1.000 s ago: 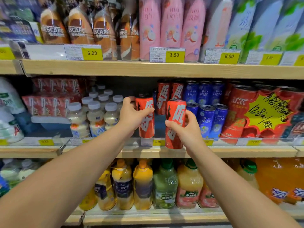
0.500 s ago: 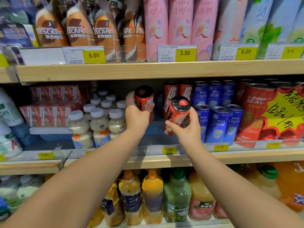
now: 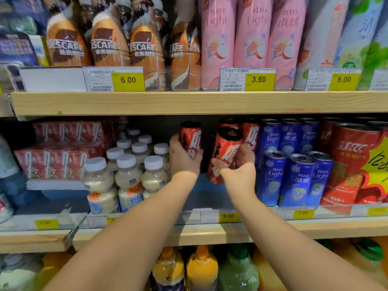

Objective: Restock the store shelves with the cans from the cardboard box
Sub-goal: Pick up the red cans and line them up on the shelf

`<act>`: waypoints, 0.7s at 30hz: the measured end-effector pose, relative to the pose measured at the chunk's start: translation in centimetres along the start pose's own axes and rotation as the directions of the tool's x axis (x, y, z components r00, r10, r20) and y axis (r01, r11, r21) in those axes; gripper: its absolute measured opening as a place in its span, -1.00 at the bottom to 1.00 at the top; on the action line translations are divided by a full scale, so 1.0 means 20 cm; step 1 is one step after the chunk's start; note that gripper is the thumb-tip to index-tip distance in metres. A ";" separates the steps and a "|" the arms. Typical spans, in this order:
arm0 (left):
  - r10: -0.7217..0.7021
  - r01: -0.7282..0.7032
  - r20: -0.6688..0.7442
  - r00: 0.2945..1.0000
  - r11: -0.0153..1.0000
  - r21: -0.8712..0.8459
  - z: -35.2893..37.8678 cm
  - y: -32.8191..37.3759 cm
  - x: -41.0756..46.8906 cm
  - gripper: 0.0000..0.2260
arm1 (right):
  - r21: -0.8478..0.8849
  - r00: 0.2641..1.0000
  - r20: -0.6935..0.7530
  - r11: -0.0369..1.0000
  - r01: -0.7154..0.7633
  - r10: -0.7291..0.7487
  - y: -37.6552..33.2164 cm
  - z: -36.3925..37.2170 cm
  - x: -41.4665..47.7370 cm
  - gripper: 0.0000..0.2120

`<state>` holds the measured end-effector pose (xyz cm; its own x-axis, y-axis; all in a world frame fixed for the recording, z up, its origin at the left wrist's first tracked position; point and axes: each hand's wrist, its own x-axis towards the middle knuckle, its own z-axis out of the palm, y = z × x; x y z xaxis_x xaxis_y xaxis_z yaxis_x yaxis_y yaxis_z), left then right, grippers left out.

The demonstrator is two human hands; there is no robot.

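The left hand [image 3: 184,158] reaches into the middle shelf [image 3: 210,234], its fingers curled round a red can with white lettering [image 3: 192,136]. The thumb lies along the can's left side, and the can stands close to upright. Its base is hidden behind the hand, so whether it rests on the shelf floor cannot be told.

Just beside it, at four o'clock, the right hand [image 3: 239,171] holds a second red can [image 3: 224,152]. The fingers wrap its right side and the thumb crosses the lower front. This can is tilted, with its dark top leaning to one o'clock and towards the camera. Its base hangs clear above the blue shelf floor. The two cans are near each other but apart.

At twelve to one o'clock of the second can, matching red cans [image 3: 249,135] stand at the back of the shelf. At three o'clock stand blue Rio Light cans [image 3: 298,179], close to the right wrist. Beyond them are large red cans [image 3: 346,164] behind a yellow starburst sign [image 3: 378,162].

At nine o'clock of the left hand, white-capped milky bottles [image 3: 126,175] stand in a cluster, with red carton packs [image 3: 54,156] further left. A yellow 6.00 price tag [image 3: 228,216] sits on the shelf lip at six o'clock, between the forearms.
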<state>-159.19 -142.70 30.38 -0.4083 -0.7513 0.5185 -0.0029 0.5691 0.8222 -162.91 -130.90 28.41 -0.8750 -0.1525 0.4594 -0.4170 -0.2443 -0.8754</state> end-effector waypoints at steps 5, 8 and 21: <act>-0.039 0.022 0.066 0.997 0.972 0.235 0.01 -0.06 -0.02 -0.16 | 0.030 0.999 -0.053 1.000 0.008 -0.006 0.04 0.08 0.01 -0.36; -0.034 0.018 0.074 0.997 0.977 0.211 0.01 -0.09 -0.01 -0.16 | 0.027 0.997 -0.072 0.999 0.025 -0.023 0.04 0.09 0.02 -0.42; -0.069 0.059 0.069 0.995 0.990 0.129 0.04 -0.07 -0.06 -0.21 | -0.323 0.986 -0.135 0.945 0.052 -0.100 -0.03 0.23 0.12 -0.34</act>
<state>-159.32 -142.34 28.37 -0.4693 -0.7636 0.4435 -0.1451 0.5621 0.8142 -163.56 -135.51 30.79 -0.8540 0.0036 0.5203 -0.5188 0.0703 -0.8520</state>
